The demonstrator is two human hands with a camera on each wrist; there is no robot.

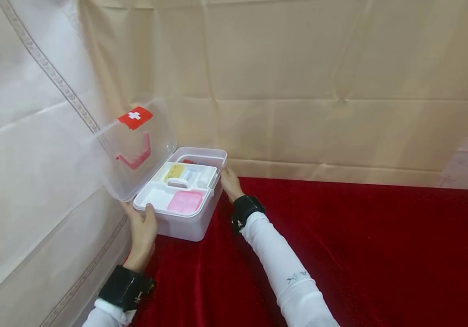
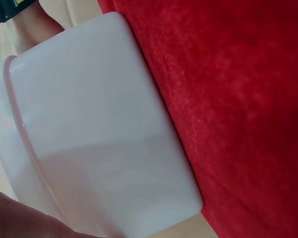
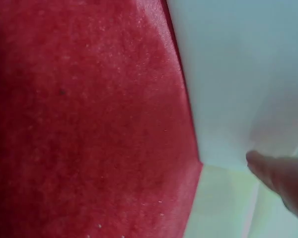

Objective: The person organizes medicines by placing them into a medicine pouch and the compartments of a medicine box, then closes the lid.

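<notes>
A white translucent first-aid box point(image 1: 178, 225) stands on the red cloth with its clear lid point(image 1: 156, 136) raised toward the left wall. On the lid are a white-cross label point(image 1: 135, 117) and a pink handle point(image 1: 137, 156). Inside sits a white tray point(image 1: 158, 196) with a pink case point(image 1: 185, 201), a yellow packet point(image 1: 174, 173) and small white items. My left hand point(image 1: 141, 234) holds the near left corner, thumb at the front wall. At the far right side my right hand point(image 1: 230, 181) grips the box; in the right wrist view one finger point(image 3: 278, 173) lies along its wall.
Red velvety cloth point(image 1: 360, 254) covers the table and stretches off to the right. Pale fabric point(image 1: 33, 181) hangs close on the left, beside the raised lid. Behind the box is a beige curtain point(image 1: 299, 113).
</notes>
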